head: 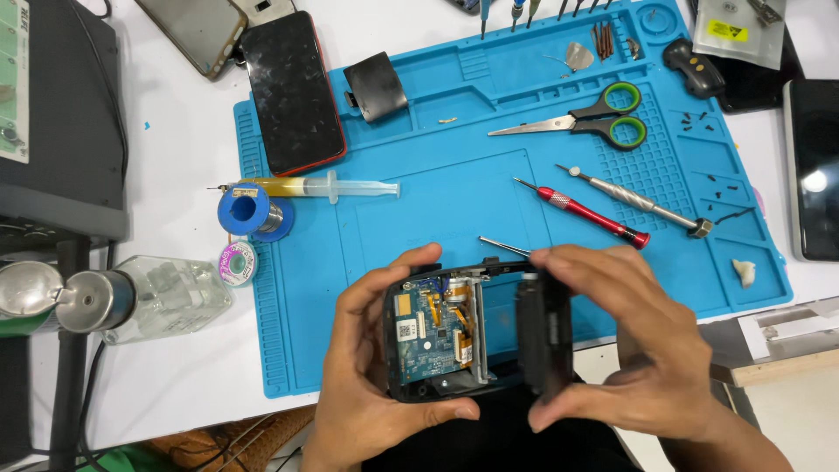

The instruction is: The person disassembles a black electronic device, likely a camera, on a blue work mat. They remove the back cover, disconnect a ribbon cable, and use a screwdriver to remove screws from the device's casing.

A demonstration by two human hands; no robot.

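Observation:
An opened black device body (437, 336) with a blue circuit board and metal frame exposed sits between both hands at the near edge of the blue work mat (419, 201). My left hand (363, 376) grips its left side, thumb under the lower edge. My right hand (629, 350) holds a black casing part (544, 336) upright against the device's right side. Thin tweezers (502, 246) lie just beyond the device.
On the mat lie a red screwdriver (581, 210), a silver screwdriver (638, 201), green-handled scissors (581, 120), a syringe (306, 187), a solder spool (245, 212) and a phone (293, 92). A glass bottle (149, 297) lies at the left, a dark tablet (813, 166) at the right.

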